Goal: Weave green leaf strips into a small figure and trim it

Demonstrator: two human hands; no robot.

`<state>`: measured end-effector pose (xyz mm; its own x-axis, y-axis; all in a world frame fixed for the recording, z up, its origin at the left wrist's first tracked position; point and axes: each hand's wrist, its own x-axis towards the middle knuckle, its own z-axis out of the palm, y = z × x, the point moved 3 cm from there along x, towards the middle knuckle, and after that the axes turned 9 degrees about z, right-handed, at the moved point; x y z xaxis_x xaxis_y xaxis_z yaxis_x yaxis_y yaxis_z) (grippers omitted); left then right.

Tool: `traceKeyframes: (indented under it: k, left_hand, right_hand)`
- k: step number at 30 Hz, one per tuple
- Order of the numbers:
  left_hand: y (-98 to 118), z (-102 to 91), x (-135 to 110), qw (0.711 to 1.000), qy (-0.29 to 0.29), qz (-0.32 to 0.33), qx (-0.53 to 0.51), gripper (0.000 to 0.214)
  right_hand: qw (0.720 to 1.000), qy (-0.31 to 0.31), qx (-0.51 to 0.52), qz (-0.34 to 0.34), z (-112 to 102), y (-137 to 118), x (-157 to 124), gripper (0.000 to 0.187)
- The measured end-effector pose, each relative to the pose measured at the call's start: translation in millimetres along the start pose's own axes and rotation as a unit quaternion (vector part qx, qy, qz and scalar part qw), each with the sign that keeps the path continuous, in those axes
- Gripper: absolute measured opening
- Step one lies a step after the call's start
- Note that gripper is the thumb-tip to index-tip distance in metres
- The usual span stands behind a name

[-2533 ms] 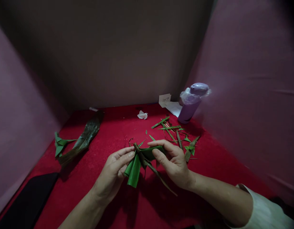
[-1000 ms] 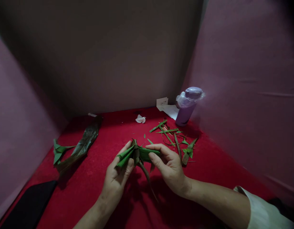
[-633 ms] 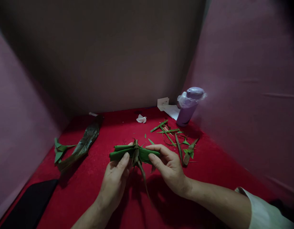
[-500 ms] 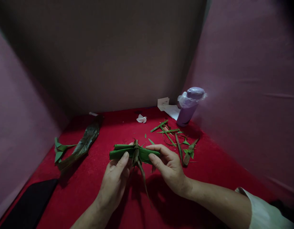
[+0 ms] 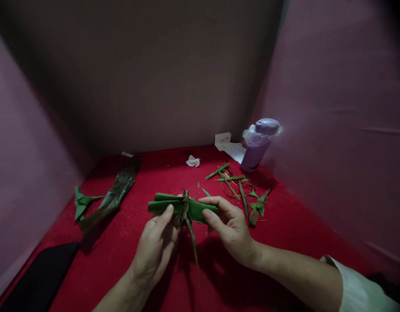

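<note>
Between my hands is a folded-leaf figure point(image 5: 185, 209), with green leaf strips sticking out to both sides of a brown bound middle. A thin brown tail hangs from it toward me. My left hand point(image 5: 156, 240) grips its left strips, the thumb on top and the other fingers mostly hidden behind. On the other side, my right hand point(image 5: 230, 227) pinches the right green strip between thumb and forefinger. The figure is held above the red cloth point(image 5: 128, 268), where shadows fall beneath it.
Cut green leaf strips point(image 5: 230, 178) and brown leaf pieces point(image 5: 244, 203) lie at the right. A purple bottle point(image 5: 256, 149) in clear plastic stands beside white paper point(image 5: 235, 151). Crumpled tissue point(image 5: 192, 161) lies at the back; a long dried leaf point(image 5: 117, 195) and dark flat object point(image 5: 40, 277) are left.
The left strips have spread a little farther apart, the upper one rising slightly. My left hand has shifted slightly; my right hand keeps its place on the right strip.
</note>
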<state>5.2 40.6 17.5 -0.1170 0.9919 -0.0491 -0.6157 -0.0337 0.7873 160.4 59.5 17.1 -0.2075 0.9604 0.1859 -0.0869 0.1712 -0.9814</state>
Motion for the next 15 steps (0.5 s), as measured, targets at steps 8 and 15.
traceKeyframes:
  k: [8, 15]
  left_hand:
    - [1.2, 2.7, 1.7, 1.000, -0.012, -0.006, -0.013, 0.020]
    - [2.3, 1.3, 2.9, 1.000, -0.013, 0.002, -0.012, 0.019]
  right_hand:
    - [1.000, -0.004, 0.013, 0.005, 1.4, -0.7, 0.3, 0.016]
    - [0.998, -0.008, 0.040, 0.047, 1.4, -0.9, 3.9, 0.018]
